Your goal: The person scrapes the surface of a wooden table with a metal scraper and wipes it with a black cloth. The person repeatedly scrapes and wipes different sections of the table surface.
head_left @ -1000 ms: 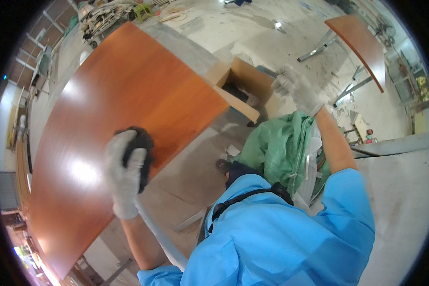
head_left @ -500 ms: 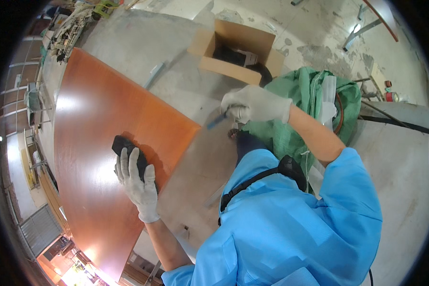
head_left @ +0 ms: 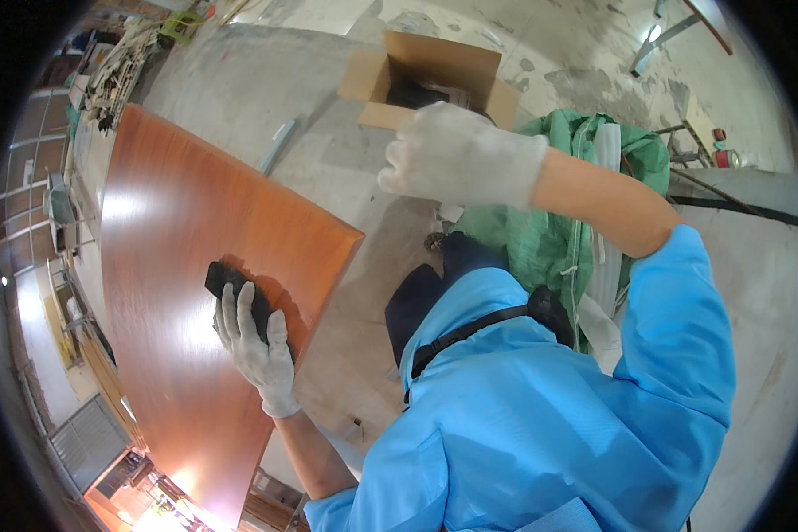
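Note:
My left hand [head_left: 257, 350], in a white glove, is on a glossy reddish-brown wooden panel [head_left: 204, 204]. Its fingers lie along a black, block-like thing [head_left: 262, 315], with the thumb at the side; I cannot make out its kind. My right hand [head_left: 457, 158], also white-gloved, is raised above the floor, well to the right of the panel and just below a cardboard box in the picture. Its fingers are curled into a fist. Whatever is inside the fist is hidden by the glove.
An open cardboard box [head_left: 372, 80] with dark things inside stands at the far side. Right of my legs lies a green woven sack [head_left: 550, 230] with pale strips on it. A metal bar [head_left: 280, 144] lies past the panel's edge. Metal legs [head_left: 661, 44] stand far right.
My right hand has risen and turned, shifting slightly left; the slim blue thing it held is now out of sight. My left hand stays on the black thing.

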The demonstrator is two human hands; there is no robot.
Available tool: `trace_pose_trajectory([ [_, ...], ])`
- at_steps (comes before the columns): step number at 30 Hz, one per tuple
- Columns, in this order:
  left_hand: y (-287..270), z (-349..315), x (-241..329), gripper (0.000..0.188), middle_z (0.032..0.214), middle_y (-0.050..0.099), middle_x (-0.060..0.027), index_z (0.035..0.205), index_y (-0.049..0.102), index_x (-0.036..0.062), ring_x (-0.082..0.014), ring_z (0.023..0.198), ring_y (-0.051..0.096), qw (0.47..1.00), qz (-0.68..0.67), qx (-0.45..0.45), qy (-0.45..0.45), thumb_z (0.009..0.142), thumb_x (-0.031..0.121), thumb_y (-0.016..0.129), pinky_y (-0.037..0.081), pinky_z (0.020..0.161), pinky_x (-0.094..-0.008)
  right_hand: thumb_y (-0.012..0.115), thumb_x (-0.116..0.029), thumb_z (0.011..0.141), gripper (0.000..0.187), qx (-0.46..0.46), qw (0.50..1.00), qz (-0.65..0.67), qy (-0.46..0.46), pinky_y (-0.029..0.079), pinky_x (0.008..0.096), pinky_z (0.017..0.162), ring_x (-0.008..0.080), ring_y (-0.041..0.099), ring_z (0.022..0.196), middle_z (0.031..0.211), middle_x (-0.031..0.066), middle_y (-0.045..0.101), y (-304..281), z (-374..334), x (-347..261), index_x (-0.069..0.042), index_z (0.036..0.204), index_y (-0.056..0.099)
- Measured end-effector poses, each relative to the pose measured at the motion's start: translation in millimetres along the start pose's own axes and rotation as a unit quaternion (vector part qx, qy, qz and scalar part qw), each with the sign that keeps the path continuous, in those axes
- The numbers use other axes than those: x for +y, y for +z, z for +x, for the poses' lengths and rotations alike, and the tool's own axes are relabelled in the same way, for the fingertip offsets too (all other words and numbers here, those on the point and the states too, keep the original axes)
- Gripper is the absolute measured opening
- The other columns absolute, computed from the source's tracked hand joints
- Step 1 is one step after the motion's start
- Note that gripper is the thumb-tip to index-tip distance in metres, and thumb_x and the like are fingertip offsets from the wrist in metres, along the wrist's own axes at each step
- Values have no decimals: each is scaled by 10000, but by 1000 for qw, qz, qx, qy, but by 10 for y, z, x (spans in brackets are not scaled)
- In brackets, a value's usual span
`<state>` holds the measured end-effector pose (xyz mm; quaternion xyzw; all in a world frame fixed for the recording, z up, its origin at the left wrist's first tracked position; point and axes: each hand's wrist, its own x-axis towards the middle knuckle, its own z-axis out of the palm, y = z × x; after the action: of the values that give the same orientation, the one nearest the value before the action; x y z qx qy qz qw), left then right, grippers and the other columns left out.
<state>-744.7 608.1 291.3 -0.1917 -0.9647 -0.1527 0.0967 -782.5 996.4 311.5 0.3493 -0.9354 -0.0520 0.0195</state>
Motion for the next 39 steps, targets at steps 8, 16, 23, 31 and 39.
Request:
trace_pose_trajectory([
  [8,-35,39,15,564,1505,523,-213,1401,617,102,-444,1413,425,1000,17,-7,14,992,491,611,277,1190,-572,655,-115,881,113,33,988,77,-130,597,408,604,278,749,816,790,85,705,-296,215,-466,-77,987,664],
  [16,-21,9,29,541,1484,546,-201,1383,639,134,-452,1385,447,1000,17,16,19,984,499,617,297,1182,-569,664,-107,863,74,-43,994,16,-103,622,420,617,304,747,742,712,113,680,-351,426,-530,-50,908,653],
  [23,-26,8,18,547,1449,573,-201,1363,650,133,-452,1355,477,998,28,27,43,978,521,615,322,1165,-573,650,-176,846,46,-15,994,-81,-69,526,402,525,251,697,650,625,51,622,-433,346,-231,-131,852,641],
  [31,-21,21,20,518,1429,582,-198,1349,654,134,-448,1345,484,998,32,36,47,973,489,631,324,1165,-579,666,-123,857,80,12,982,23,-187,581,377,528,265,743,705,687,60,667,-472,363,-521,-108,924,626],
  [39,-97,-75,-4,530,1451,562,-206,1371,637,120,-465,1350,470,999,16,10,44,975,474,626,309,1161,-596,665,-103,889,79,5,985,160,59,568,402,721,299,728,851,783,68,683,-351,7,-43,-89,920,593],
])
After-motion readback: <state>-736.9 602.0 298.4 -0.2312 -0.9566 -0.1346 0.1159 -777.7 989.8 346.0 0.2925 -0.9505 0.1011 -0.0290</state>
